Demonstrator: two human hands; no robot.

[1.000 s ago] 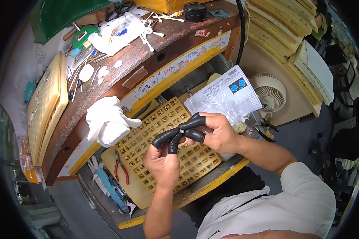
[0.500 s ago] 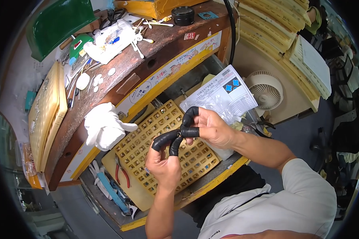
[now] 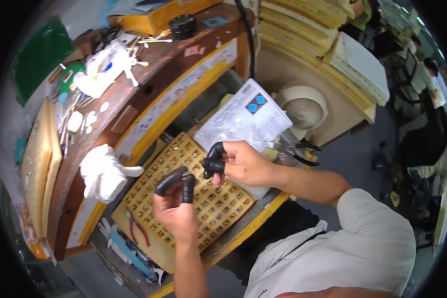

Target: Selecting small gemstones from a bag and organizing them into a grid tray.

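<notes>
Both of my hands hover over a yellow tray [image 3: 217, 214] of square slots, many holding small shiny pieces. Black finger covers sheathe the thumb and forefinger of each hand. My left hand [image 3: 176, 206] pinches a tiny glinting thing [image 3: 185, 176] between its covered tips; its kind is too small to tell. To the right and slightly farther off, my right hand [image 3: 241, 161] is closed in a pinch, thumb pressed against the curled forefinger. Whatever lies between those fingers is hidden. A gap separates the two hands.
The tray lies in a pulled-out drawer with red-handled pliers [image 3: 138, 231] at its left. Behind it are a printed sheet [image 3: 241, 109] and clear plastic bags. A white glove [image 3: 104, 171] hangs at the bench edge. A fan [image 3: 303, 107] and stacked yellow trays [image 3: 293, 30] stand right.
My hands have come apart; they were touching fingertip to fingertip before. The whole view has shifted, so the bench and drawer appear farther left.
</notes>
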